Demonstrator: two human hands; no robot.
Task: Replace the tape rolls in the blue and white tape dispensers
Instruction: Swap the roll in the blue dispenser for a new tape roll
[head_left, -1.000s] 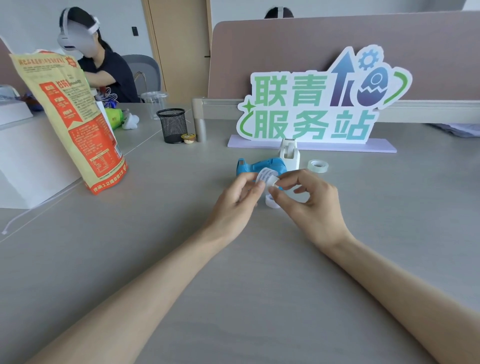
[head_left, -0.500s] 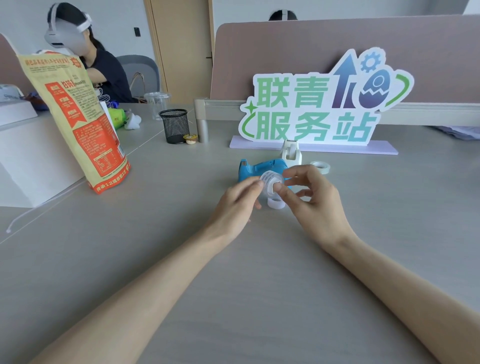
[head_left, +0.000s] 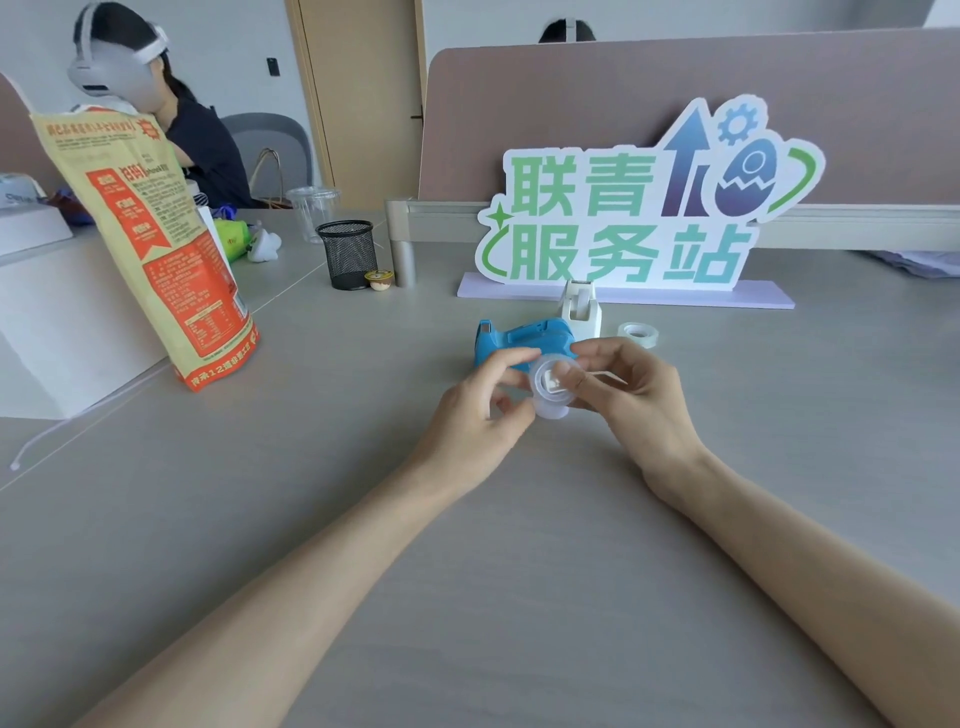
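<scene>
Holding the roll (head_left: 551, 382) up between both hands, just in front of the blue dispenser (head_left: 522, 338), the person looks to be working the loose tape end free. The left hand (head_left: 480, 415) pinches the roll's rim with thumb and fingertips. The right hand (head_left: 636, 400) grips the other side, thumb across the face. A thin pale strip seems to run off toward its fingers, though it's too fine to be sure.

To do this well, I'd keep the left hand steady as the anchor and let the right peel slowly, straight off the roll, so the tape doesn't split or fold onto itself. Then I'd check which way it unwinds before seating it.

A pale ring (head_left: 550, 411) sits just below the roll; I can't tell whether it's a core or more tape. The white dispenser (head_left: 582, 312) stands just behind the blue one, and a spare roll (head_left: 638, 334) lies flat on the table (head_left: 519, 545) to its right. A big sign (head_left: 623, 208) stands behind them. A mesh cup (head_left: 347, 254) and a printed bag (head_left: 150, 249) stand well off to the left, out of the way. Only the hands themselves hide the blue dispenser's near side.
</scene>
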